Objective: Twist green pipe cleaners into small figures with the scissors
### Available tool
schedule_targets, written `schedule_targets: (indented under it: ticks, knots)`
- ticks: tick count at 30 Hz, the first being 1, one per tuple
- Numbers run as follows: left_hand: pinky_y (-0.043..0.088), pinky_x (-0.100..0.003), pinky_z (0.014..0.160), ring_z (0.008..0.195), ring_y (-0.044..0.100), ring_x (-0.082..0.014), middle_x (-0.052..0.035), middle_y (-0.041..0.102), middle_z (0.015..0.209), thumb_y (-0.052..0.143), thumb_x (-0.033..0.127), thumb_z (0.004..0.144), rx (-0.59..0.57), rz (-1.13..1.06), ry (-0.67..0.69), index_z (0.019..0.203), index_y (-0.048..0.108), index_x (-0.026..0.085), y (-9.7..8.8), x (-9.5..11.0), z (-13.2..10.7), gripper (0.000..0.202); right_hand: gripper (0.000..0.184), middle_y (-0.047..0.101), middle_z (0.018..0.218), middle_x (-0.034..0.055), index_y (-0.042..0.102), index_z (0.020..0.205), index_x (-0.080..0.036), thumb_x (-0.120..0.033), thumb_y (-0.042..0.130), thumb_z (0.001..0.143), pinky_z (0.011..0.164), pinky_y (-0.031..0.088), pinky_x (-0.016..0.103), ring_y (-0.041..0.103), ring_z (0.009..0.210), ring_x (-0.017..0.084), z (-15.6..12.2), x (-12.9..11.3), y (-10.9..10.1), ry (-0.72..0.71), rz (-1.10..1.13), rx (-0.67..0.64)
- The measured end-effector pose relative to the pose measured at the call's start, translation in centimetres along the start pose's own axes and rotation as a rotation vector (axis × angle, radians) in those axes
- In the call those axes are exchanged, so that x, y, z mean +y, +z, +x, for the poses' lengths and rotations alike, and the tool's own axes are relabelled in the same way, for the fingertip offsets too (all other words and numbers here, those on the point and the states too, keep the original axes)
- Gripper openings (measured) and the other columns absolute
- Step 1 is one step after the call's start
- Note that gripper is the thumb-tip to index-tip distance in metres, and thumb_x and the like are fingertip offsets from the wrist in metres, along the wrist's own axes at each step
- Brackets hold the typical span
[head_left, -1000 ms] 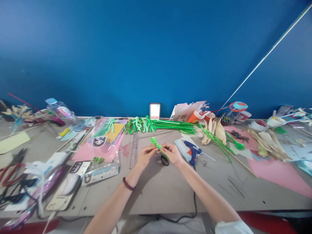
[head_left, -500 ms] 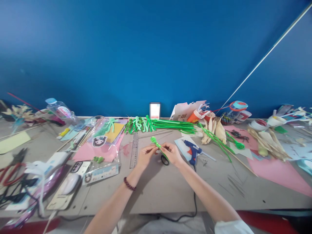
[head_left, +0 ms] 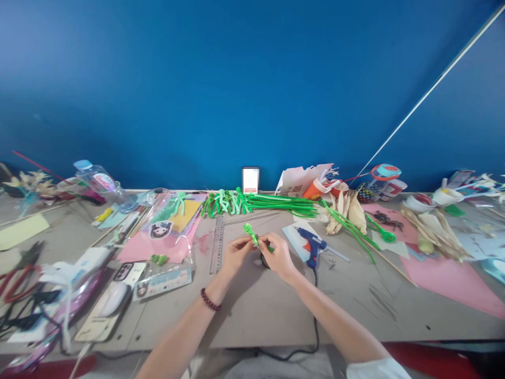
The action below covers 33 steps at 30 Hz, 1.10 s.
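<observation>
Both of my hands meet over the middle of the grey table point(head_left: 252, 310). My left hand point(head_left: 235, 251) and my right hand point(head_left: 276, 255) each pinch a bright green pipe cleaner point(head_left: 251, 232) that is coiled at its upper end. The coil sticks up between the two hands. A small dark ring lies on the table just below my right hand, mostly hidden. My left wrist carries a dark red bead bracelet point(head_left: 208, 300).
A metal ruler point(head_left: 216, 244) lies left of my hands, a blue glue gun point(head_left: 311, 243) right of them, its cord running to the table's front edge. Green pipe cleaners point(head_left: 276, 202) lie behind. Pink paper point(head_left: 445, 276), dried husks point(head_left: 434, 231), packets and pliers point(head_left: 18, 268) crowd both sides.
My hands have drawn closer together and my right hand has turned over the stem, hiding more of the pipe cleaner's lower part and the dark ring.
</observation>
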State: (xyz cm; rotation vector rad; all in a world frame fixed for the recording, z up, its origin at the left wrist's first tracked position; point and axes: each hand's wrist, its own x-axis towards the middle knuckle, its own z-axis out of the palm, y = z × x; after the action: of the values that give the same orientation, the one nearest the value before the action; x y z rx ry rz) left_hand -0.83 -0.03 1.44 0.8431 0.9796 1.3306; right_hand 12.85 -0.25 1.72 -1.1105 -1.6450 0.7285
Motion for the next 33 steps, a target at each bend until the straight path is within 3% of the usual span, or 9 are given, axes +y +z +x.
schedule_targets:
  ticks: [13,21,33]
  knots:
    - [0.049,-0.028,0.069,0.065,0.062,-0.0150,-0.0048,0.071,0.070,0.085,0.032,0.047,-0.018,-0.078,-0.003,0.066,0.072,0.016,-0.07,-0.37,0.02,0.027,0.016,0.062,0.077,0.0064,0.063,0.079,-0.021,-0.020,0.048,0.085,0.072,0.041,0.032,0.054,0.077,0.021,-0.65,-0.24,0.45,-0.110,-0.127,0.029]
    - [0.049,-0.032,0.084,0.082,0.064,-0.0181,-0.0074,0.072,0.090,0.080,0.030,0.058,-0.118,-0.084,-0.032,0.086,0.074,0.016,0.11,-0.22,0.00,0.032,0.019,0.066,0.082,0.0071,0.066,0.093,-0.022,-0.021,0.049,0.086,0.075,0.045,0.033,0.057,0.080,0.021,-0.30,-0.27,0.06,-0.122,-0.138,0.096]
    - [0.052,-0.031,0.071,0.066,0.063,-0.0159,-0.0038,0.070,0.070,0.083,0.034,0.052,-0.091,-0.041,0.013,0.072,0.073,0.016,-0.43,-0.52,0.68,0.029,0.019,0.069,0.089,0.0069,0.067,0.090,-0.020,-0.017,0.050,0.084,0.077,0.048,0.032,0.060,0.084,0.019,-0.41,-0.32,0.33,-0.153,-0.104,0.077]
